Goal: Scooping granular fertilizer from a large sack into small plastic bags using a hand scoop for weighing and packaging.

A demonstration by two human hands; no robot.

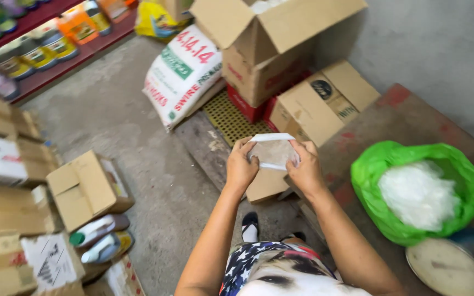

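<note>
Both hands pinch a small clear plastic bag at frame centre: the left hand grips its nine o'clock edge, the right hand its three o'clock edge. It looks light, limp and slippery, best held by the edges. A green bag of white material sits at three o'clock.

Soft, even daylight is filling the scene; no single source is showing, and shadows are lying faint and diffuse under the cardboard boxes on the floor. The white contents of the green bag are washing out slightly, losing detail. The wide lens is bending the shelf at the upper left edge. Slight motion softness is blurring the small clear bag and the frame corners; the bench is reading flat, without glare.
</note>
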